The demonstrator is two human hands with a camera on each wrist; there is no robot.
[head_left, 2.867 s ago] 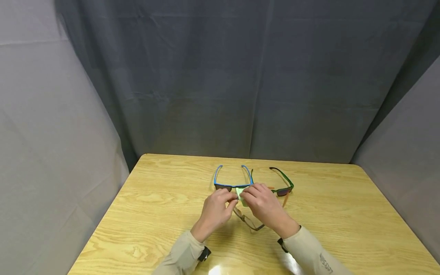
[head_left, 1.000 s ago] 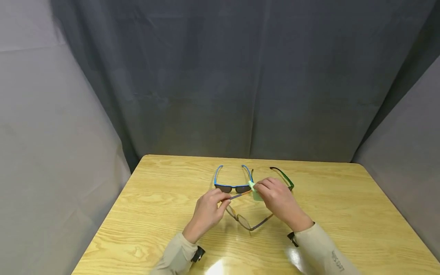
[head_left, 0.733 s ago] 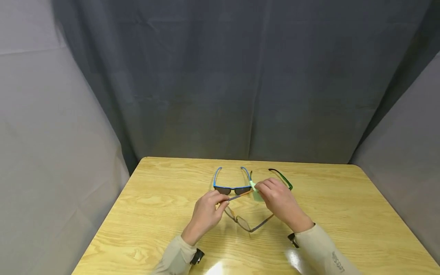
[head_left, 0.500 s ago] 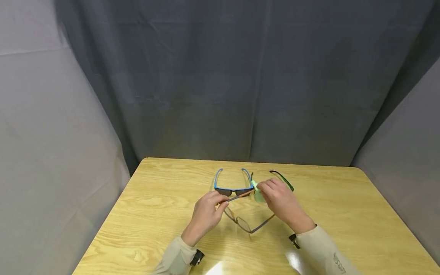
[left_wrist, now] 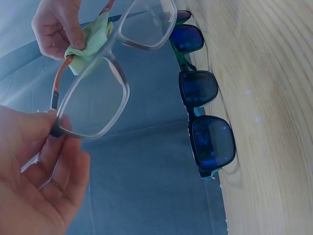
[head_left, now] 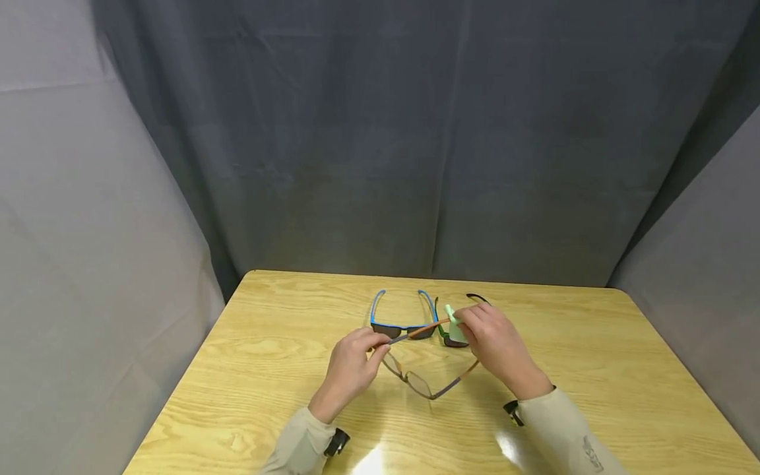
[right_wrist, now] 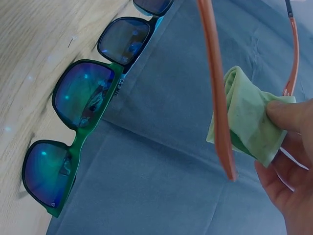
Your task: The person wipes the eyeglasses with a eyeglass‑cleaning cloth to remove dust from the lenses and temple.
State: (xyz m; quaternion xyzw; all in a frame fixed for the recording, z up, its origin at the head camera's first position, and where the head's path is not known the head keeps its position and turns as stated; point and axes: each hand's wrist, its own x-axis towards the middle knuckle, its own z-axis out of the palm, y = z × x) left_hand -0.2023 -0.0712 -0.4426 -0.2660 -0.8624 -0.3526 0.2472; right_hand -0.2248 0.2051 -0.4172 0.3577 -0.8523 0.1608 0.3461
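Clear-lensed eyeglasses (head_left: 419, 384) with a greyish frame and orange-tipped temples are held above the table, lenses toward the person. My left hand (head_left: 350, 371) pinches them at the hinge corner of the left temple, as the left wrist view shows closely. With thumb and fingers my right hand (head_left: 497, 344) pinches a folded light green cleaning cloth (right_wrist: 252, 117) round the orange tip of that same temple. The other orange temple (right_wrist: 215, 88) hangs free, nearer the right wrist camera. Part of the temple's end is hidden inside the cloth.
Blue-framed sunglasses (head_left: 404, 329) lie on the wooden table (head_left: 285, 369) beyond the hands, temples pointing away. Right of them, partly behind the right hand, are green-framed sunglasses (right_wrist: 88, 112). A dark grey curtain (head_left: 332, 165) hangs behind the table; pale curtains (head_left: 89, 231) flank it.
My right hand has slid the cloth rightward along the temple toward its tip, away from my left hand. The left hand has shifted slightly left, still gripping the eyeglasses.
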